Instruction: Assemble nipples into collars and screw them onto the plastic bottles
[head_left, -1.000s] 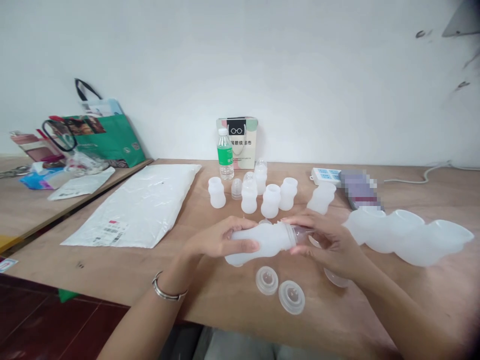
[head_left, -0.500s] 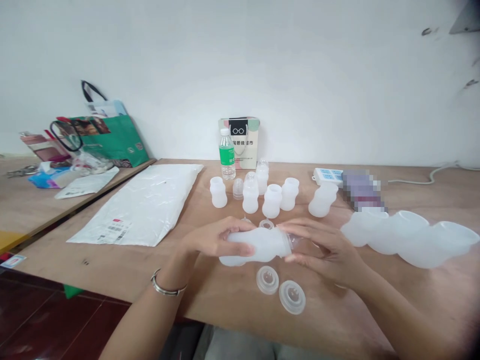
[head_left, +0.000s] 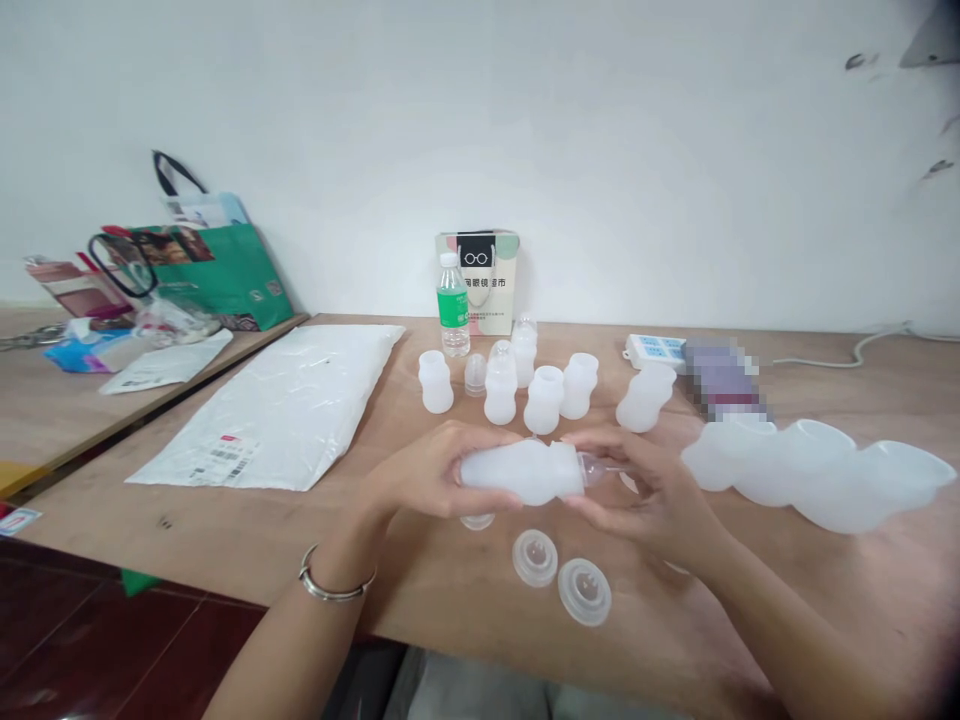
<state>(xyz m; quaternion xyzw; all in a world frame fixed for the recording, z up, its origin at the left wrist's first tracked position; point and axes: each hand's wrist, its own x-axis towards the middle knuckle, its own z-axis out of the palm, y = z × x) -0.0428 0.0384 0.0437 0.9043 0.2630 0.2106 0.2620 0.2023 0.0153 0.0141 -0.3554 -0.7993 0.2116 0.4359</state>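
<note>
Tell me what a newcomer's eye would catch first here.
Likely the white bottle held sideways at the near middle, the left hand around its body and the right hand at its clear-tipped end. Then the large white packet flat on the table to the left, and the green bag by the wall beyond it.

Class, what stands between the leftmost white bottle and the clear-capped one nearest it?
A small clear dome, set slightly farther back, shows there in the head view.
</note>
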